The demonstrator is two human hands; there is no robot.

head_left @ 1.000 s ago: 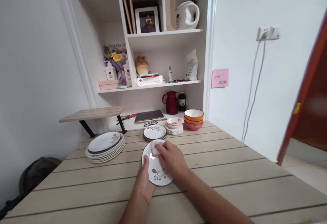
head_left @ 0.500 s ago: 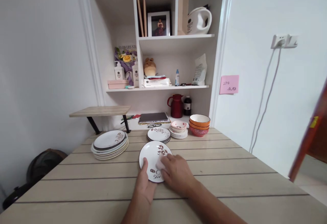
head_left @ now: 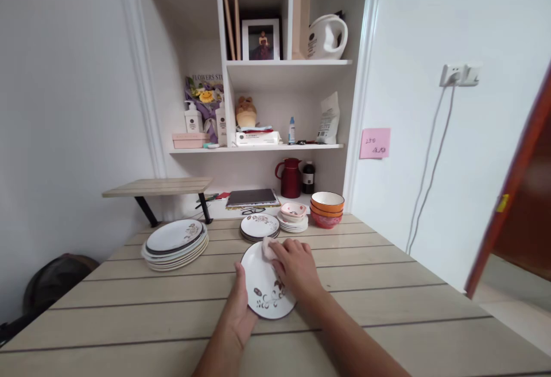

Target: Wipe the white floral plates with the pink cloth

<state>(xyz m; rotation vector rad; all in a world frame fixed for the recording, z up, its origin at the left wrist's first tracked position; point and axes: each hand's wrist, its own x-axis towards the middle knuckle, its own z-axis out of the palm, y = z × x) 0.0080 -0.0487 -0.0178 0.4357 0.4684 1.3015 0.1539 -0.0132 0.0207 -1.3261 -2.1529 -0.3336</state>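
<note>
A white plate with a dark rim and brown flower pattern is tilted above the table in front of me. My left hand grips it at the lower left, thumb by the rim and the other fingers hidden underneath. Bunched in the fingers of my right hand is a pale cloth or tissue, pressed against the plate's far rim. Just beyond lies a short stack of similar patterned plates.
A larger plate stack sits left, near a small raised wooden shelf. Small white dishes and stacked orange and red bowls stand at the back right. Behind them are a red jug and a dark laptop-like slab.
My right hand has moved the cloth from the plate's right middle to its far rim. The plate has turned a little, its flower pattern now nearer me. The view has shifted slightly.
</note>
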